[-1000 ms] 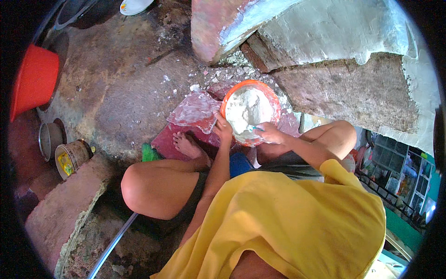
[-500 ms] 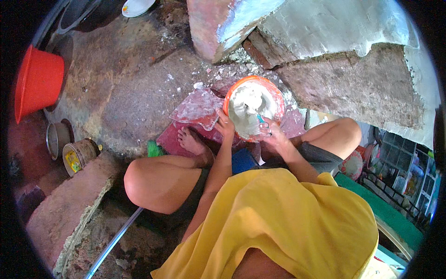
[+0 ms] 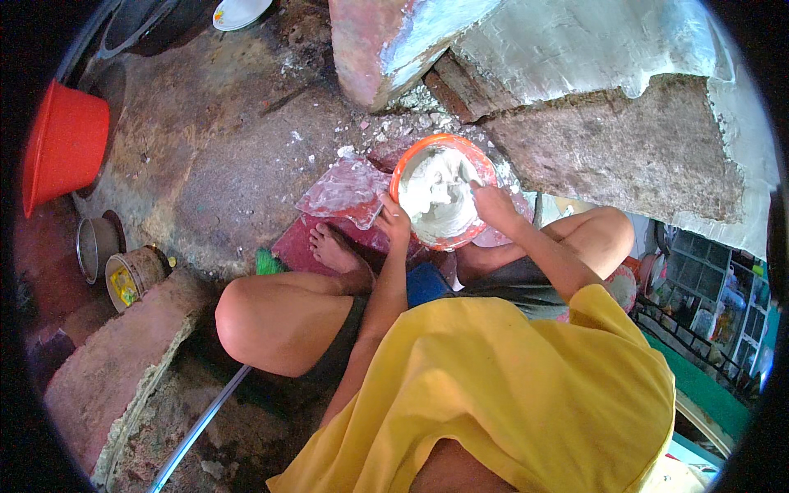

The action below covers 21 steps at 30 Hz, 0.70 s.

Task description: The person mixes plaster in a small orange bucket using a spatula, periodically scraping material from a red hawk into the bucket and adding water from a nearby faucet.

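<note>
Between my feet stands an orange bucket, tipped toward me, with thick white plaster inside. My left hand grips the bucket's left rim. Over the right side of the bucket, my right hand is closed round a small tool whose end dips toward the plaster. The fist hides most of this tool; its teal handle shows only in the earlier frame. Left of the bucket lies a reddish board smeared with white plaster, close to my left hand.
A partly plastered block rises at the right, beside a painted pillar. White crumbs litter the floor near it. At the left stand a red basin, a metal pot and a small tub. A broom lies by my left knee.
My right hand has risen and turned over, moving up along the bucket's right side with the tool; the elbow has swung out. The plaster's surface has changed shape. My left hand stays at the rim.
</note>
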{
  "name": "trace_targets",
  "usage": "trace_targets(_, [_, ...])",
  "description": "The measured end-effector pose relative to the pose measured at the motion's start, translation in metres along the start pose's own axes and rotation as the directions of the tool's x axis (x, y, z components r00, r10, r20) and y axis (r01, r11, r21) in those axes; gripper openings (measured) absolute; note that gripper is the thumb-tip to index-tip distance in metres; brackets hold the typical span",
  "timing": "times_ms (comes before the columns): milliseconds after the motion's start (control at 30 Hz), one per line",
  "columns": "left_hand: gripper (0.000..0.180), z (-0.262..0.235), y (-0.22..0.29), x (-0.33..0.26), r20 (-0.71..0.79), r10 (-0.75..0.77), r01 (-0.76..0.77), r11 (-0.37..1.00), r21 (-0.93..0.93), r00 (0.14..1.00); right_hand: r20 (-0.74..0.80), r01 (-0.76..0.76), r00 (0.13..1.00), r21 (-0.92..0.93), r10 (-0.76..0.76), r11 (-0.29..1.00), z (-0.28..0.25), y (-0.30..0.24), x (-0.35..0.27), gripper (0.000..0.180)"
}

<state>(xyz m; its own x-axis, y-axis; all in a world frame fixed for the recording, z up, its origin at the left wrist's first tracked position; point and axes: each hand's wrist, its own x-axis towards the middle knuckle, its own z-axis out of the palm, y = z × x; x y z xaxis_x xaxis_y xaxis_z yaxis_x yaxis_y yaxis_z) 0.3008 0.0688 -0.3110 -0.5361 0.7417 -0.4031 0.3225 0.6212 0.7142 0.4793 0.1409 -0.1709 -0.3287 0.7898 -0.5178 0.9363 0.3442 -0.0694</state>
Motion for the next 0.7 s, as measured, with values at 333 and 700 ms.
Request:
trace_targets(333, [0.059, 0.001, 0.004, -0.004, -0.046, -0.041, 0.032, 0.984, -0.174, 0.998, 0.062, 0.353, 0.929, 0.144, -0.364, 0.925, 0.035, 0.015, 0.025, 0.032])
trace_targets(700, [0.047, 0.021, -0.025, 0.006, -0.057, 0.116, -0.111, 0.99, 0.084, 0.992, 0.136, 0.296, 0.939, 0.153, -0.317, 0.943, 0.019, -0.02, -0.01, 0.033])
